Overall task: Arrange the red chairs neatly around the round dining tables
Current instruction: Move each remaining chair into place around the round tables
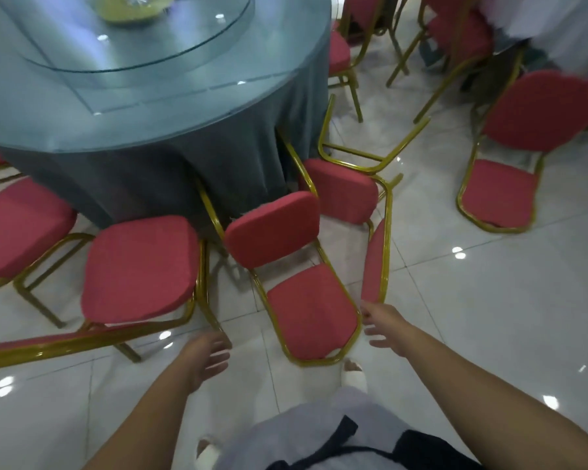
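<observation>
A tipped red chair (313, 313) lies on the tiled floor (489, 317) right in front of me, its gold legs pointing toward the grey-draped round counter (150, 106) — a second overturned chair (340, 193) lies just beside it on the right. An upright chair (140, 269) stands to the left. My left hand (207, 357) and right hand (384, 325) are both spread, gripping nothing — the right is near the overturned chair's backrest.

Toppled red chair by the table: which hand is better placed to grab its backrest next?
Probably right. The right hand, fingers open, is just below the toppled chair's backrest; the left hand is beyond the middle chair's seat.
</observation>
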Motion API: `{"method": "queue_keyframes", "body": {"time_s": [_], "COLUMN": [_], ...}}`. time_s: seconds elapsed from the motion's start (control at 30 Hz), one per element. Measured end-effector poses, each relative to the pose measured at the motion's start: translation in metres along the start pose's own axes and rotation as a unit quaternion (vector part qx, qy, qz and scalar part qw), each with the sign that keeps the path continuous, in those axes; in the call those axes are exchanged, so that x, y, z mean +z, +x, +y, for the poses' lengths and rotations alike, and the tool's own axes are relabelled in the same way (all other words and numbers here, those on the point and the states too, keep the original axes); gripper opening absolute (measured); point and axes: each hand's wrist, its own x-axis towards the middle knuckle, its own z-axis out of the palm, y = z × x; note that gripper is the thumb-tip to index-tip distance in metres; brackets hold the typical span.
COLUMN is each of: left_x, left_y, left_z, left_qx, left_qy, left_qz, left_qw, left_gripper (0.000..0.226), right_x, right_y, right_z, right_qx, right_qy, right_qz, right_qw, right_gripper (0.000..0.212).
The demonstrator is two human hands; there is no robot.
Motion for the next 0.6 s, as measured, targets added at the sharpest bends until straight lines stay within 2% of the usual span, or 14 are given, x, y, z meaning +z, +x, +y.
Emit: {"method": "queue_keyframes", "body": {"time_s": [0.1, 0.23, 0.4, 0.5, 0.6], "left_x": [0.044, 0.091, 0.110, 0.111, 0.119], "left_y": [-0.008, -0.022, -0.013, -0.002, 0.002], "left_z": [0.006, 0.007, 0.001, -0.007, -0.017], "left_qx": [-0.008, -0.027, -0.038, -0.064, -0.073], "left_qy": [-0.033, -0.036, -0.033, -0.031, -0.048], "left_qz": [0.009, -0.020, -0.028, 0.007, 0.051], "left_qw": [0.999, 0.999, 0.998, 0.997, 0.995], "left_gripper": [0.029, 0.027, 0.026, 0.027, 0.029], "right_x": [-0.030, -0.056, -0.070, -0.076, -0.086], "right_y": [0.018, 0.034, 0.032, 0.026, 0.029], "right_z": [-0.018, -0.037, -0.043, -0.036, -0.041], "right_qx": [-0.002, 0.000, 0.002, 0.010, -0.009], "right_qy": [-0.055, -0.105, -0.126, -0.157, -0.220], "right_qz": [-0.020, -0.026, 0.000, -0.003, -0.025], "right_qw": [0.998, 0.994, 0.992, 0.988, 0.975], "right_gripper": [0.053, 0.048, 0.019, 0.033, 0.035]}}
